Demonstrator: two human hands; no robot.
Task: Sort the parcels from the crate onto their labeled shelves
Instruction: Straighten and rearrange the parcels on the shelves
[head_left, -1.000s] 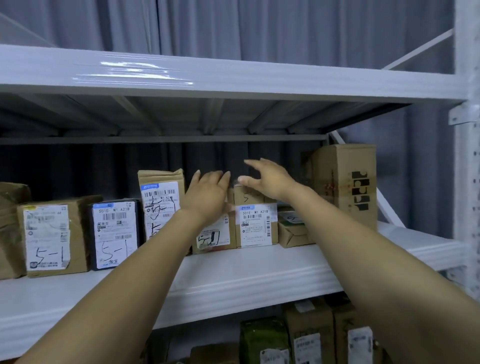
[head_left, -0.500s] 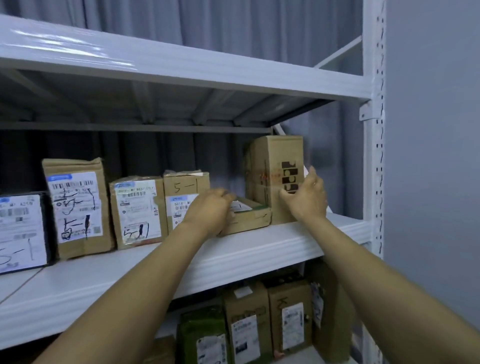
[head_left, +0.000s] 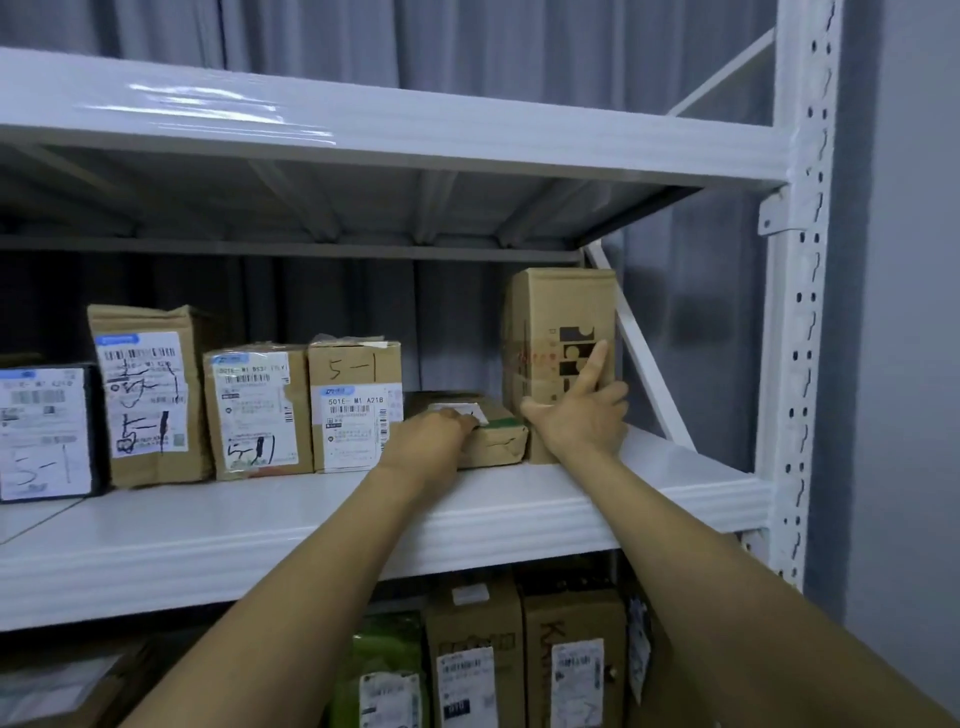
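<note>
Parcel shelf (head_left: 208, 525), right end
Left hand (head_left: 434, 441) apparently grips flat parcel (head_left: 493, 436); right hand (head_left: 582, 415) presses tall carton (head_left: 561, 312), fingers straight.

Handwritten 5-1 on ctr box (head_left: 355, 364); its lbl (head_left: 356, 415): 501E M1 A21B. Lbl on black parcel (head_left: 49, 431): 5-1.
</note>
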